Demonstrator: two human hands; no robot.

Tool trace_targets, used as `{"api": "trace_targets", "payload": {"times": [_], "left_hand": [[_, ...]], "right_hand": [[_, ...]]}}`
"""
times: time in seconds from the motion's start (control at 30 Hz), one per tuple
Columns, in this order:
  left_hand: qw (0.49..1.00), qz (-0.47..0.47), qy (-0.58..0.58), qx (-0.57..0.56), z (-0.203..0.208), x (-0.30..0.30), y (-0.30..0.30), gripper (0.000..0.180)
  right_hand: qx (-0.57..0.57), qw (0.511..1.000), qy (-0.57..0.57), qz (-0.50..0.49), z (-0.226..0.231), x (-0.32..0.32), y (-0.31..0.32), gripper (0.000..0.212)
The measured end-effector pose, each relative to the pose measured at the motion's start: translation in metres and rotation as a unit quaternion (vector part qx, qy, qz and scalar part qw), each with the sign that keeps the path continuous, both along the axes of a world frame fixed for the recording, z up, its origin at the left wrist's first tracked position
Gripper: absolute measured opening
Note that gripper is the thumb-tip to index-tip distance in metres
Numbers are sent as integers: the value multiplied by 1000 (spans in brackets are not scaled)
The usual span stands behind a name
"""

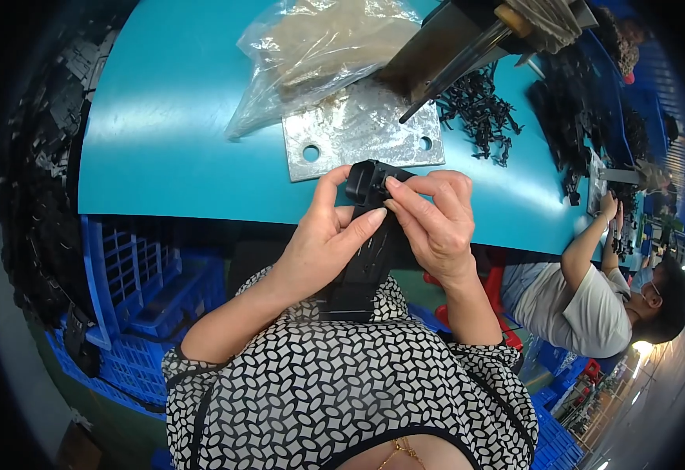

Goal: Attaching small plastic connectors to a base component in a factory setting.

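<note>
A long black plastic part (366,262) slants from the table's front edge down toward my lap. My left hand (328,235) is closed round its upper end, with thumb and index finger on either side of the boxy tip. From the right, my right hand (436,215) pinches at the same end, thumb and fingertips pressed against its side. Whether a small separate piece sits between those fingertips is too hidden to tell. Just beyond the part lies a metal base plate (299,160) with round holes, carrying a dark upright press-like stand (436,51).
A clear plastic bag (280,70) lies over the plate on the blue-green table (162,157). Small black plastic pieces (480,110) are heaped right of the stand. Blue crates (135,313) stand at lower left. A co-worker (593,298) works at the right.
</note>
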State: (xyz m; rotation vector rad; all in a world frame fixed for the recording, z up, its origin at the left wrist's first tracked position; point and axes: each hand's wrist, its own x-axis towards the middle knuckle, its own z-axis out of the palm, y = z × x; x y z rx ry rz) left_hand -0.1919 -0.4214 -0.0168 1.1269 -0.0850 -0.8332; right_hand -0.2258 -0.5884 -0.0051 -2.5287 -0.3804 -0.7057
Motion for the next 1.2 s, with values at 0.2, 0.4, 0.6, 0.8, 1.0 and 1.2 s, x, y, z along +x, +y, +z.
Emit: {"api": "trace_targets", "payload": {"times": [0.2, 0.4, 0.6, 0.8, 1.0, 1.2], "left_hand": [[1000, -18, -16, 10, -1, 4, -1, 58], [998, -61, 4, 15, 5, 6, 1, 51], [999, -37, 3, -39, 6, 5, -2, 51], [999, -22, -13, -25, 3, 0, -1, 45], [999, -28, -29, -18, 6, 0, -1, 45], [997, -22, 10, -75, 7, 3, 2, 41]], "right_hand": [[29, 999, -13, 6, -1, 0, 2, 29], [48, 998, -20, 29, -2, 0, 0, 27], [39, 997, 5, 63, 3, 1, -4, 25], [40, 997, 18, 64, 6, -2, -3, 23], [30, 997, 26, 71, 8, -4, -3, 24], [38, 997, 44, 60, 9, -5, -3, 26]]}}
